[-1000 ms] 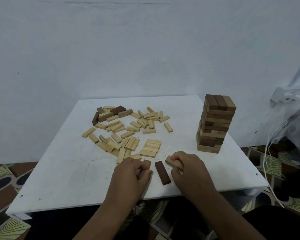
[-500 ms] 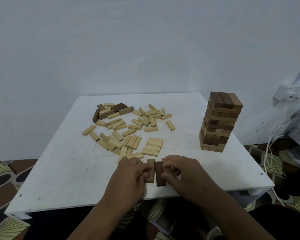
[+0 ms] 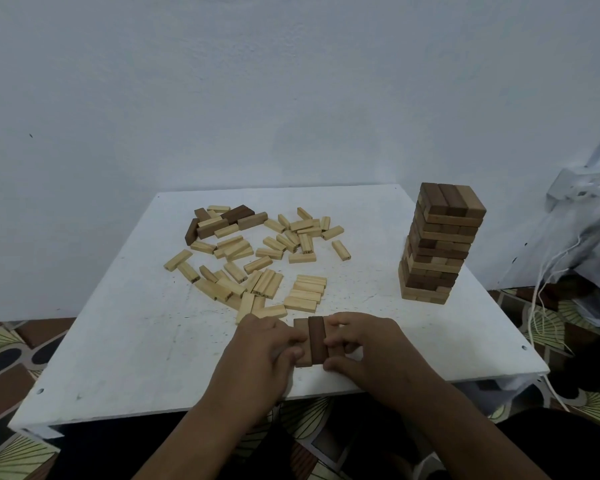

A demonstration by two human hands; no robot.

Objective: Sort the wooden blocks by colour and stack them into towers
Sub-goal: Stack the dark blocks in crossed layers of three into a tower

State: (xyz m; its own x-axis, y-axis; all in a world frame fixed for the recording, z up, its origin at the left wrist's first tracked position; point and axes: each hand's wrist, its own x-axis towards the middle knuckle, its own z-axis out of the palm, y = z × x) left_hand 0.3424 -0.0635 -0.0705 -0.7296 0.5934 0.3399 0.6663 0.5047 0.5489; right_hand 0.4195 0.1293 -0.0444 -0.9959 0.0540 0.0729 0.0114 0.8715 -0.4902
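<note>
At the near edge of the white table, both hands bracket a short row of brown blocks lying flat and side by side, long axes pointing away from the person. The left hand has its fingers curled against the row's left side, touching the paler brown block. The right hand has fingers and thumb curled against the right side, where a third block is mostly hidden beneath them (its colour cannot be told). The darkest block sits in the middle, fully visible on top.

Just beyond the hands lies a small aligned group of light blocks. Further back, a loose scatter of light blocks covers the table's centre-left. At the scatter's far left edge rests a cluster of dark blocks, mixed among pale ones.

On the right side of the table, well apart from the scatter, stands a tower of mixed dark and light layers, slightly twisted. A wall rises behind the table.
</note>
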